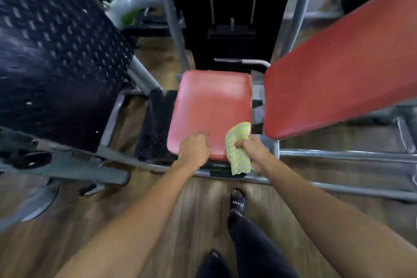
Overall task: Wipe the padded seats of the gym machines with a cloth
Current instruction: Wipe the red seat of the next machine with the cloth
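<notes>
— The right hand (pixel 252 151) is gripping the yellow checked cloth (pixel 239 149) at the red seat pad's (pixel 209 110) near right corner; the left hand (pixel 196 149) is resting curled on its near edge.

— So it looks like 1 seat is just getting started, and the long red backrest pad (pixel 338 67) is waiting.

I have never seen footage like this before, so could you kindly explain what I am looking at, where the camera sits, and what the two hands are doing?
There is one picture, taken by a wide-angle camera worn on a person's head and looking down, so the two bare arms reach in from the bottom edge. No robot is involved. In front of the person stands a gym machine with a red padded seat and, to its right, a long red back pad that slopes upward. The right hand grips a bunched yellow-and-white striped cloth at the seat's near right corner. The left hand, closed with nothing visible in it, rests at the seat's front edge. Below, on the wooden floor, you can see the person's sandalled foot.
</notes>
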The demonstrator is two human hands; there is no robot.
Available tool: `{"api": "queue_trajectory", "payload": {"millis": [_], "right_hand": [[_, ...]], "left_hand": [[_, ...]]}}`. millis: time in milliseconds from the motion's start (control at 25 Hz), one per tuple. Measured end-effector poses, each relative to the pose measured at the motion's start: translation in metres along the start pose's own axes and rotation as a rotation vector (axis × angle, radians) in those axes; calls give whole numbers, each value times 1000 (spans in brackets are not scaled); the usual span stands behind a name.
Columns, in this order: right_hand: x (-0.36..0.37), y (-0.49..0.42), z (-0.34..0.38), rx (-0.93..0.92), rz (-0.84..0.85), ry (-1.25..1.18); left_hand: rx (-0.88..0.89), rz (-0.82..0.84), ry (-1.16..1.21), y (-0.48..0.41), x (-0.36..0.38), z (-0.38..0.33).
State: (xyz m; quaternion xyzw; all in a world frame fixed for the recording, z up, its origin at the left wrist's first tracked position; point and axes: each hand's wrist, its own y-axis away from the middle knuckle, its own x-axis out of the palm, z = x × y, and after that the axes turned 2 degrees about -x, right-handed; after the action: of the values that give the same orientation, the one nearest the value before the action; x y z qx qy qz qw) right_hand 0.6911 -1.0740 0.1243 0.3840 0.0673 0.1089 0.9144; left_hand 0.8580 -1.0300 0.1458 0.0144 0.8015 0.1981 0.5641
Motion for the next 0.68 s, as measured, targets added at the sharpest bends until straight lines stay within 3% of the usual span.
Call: {"api": "queue_trajectory", "payload": {"millis": [200,480,680], "right_hand": [[-12,-95,-4,29,-120,218],[8,-187,-53,-170,-132,687],[17,-229,-124,-421,73,1245]], "left_hand": [[11,133,19,-81,42,6],[66,206,-52,-174,136,44],[82,121,-74,-210,198,79]]}}
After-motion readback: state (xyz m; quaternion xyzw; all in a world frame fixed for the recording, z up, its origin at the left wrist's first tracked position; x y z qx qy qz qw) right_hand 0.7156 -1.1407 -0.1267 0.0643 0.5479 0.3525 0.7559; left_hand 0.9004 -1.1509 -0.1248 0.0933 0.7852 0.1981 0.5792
